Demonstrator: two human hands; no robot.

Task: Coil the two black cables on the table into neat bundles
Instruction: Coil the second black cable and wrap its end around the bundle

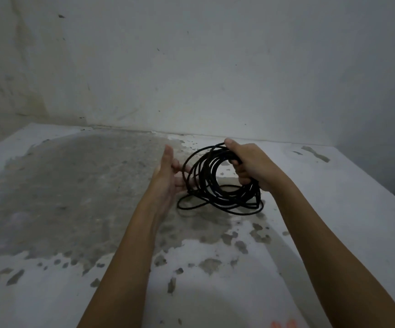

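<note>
A black cable (212,185) wound into several loose loops stands nearly upright on the table (333,209), its lower loops sagging onto the surface. My right hand (251,164) grips the right and upper side of the coil, fingers curled round the strands. My left hand (168,176) is held edge-on just left of the coil, palm toward it, fingers fairly straight and touching the leftmost loops. I see only one bundle of cable; whether it holds one cable or two is unclear.
The table is white with large worn grey patches (85,185). A stained white wall (191,67) rises right behind it, with a corner at the right. Something orange (284,324) shows at the bottom edge.
</note>
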